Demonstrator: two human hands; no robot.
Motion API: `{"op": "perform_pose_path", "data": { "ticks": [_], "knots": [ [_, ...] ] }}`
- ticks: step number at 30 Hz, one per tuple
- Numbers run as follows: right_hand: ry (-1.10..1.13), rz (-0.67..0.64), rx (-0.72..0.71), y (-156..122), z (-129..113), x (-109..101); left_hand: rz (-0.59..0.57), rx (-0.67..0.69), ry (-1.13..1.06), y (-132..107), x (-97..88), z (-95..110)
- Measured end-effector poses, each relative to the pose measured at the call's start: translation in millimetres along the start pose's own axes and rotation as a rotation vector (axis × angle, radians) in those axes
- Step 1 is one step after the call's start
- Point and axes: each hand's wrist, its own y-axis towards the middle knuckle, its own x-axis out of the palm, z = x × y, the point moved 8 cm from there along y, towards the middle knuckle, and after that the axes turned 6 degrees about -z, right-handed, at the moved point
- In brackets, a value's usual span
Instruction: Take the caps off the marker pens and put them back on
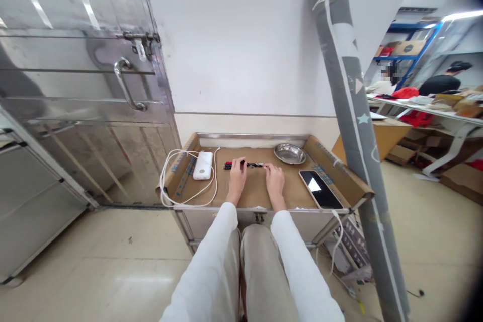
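Observation:
Both hands reach over the brown paper-covered tabletop point(222, 193). Between them lies a slim dark pen-like thing point(254, 164) with a pale right end. My left hand point(237, 179) is closed, its fingertips pinching the left part of this thing. Just left of those fingers, several thin red and black ends point(228, 165) stick out, too small to name. The fingertips of my right hand point(274, 181) are pinched at the right end of the dark thing. Both palms face down, and they hide part of what the fingers hold.
A white power bank point(203, 165) with a looped white cable point(216, 181) lies at left. Toward the back right sits a round metal dish point(290, 154); a phone point(320, 189) lies at right. A long grey roll point(350, 85) leans beside the table. Two people sit farther off.

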Motion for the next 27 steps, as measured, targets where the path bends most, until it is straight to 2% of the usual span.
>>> {"op": "perform_pose_path", "data": {
  "ticks": [3, 6, 9, 14, 21, 27],
  "knots": [
    [-0.013, 0.046, 0.032, -0.6, 1.6, -4.6, -0.15, 0.026, 0.001, -0.8, 16.9, -3.7],
    [-0.018, 0.081, 0.004, -0.9, -2.4, -7.1, -0.311, 0.048, 0.022, -3.5, 33.0, -6.1],
    [-0.027, 0.083, -0.015, -0.9, -5.2, -7.6, -0.412, 0.045, 0.07, -5.8, 40.5, -7.0],
    [-0.037, 0.047, -0.015, 0.0, -5.2, -5.0, -0.42, 0.057, 0.171, -4.0, 42.0, -8.1],
    [-0.026, -0.03, -0.042, -0.3, -5.0, 4.6, -0.379, -0.012, 0.067, -2.3, 44.4, -15.2],
    [-0.087, -0.096, -0.057, -2.7, -8.0, 9.7, -0.345, -0.041, 0.142, -2.4, 43.3, -16.6]
  ]
}}
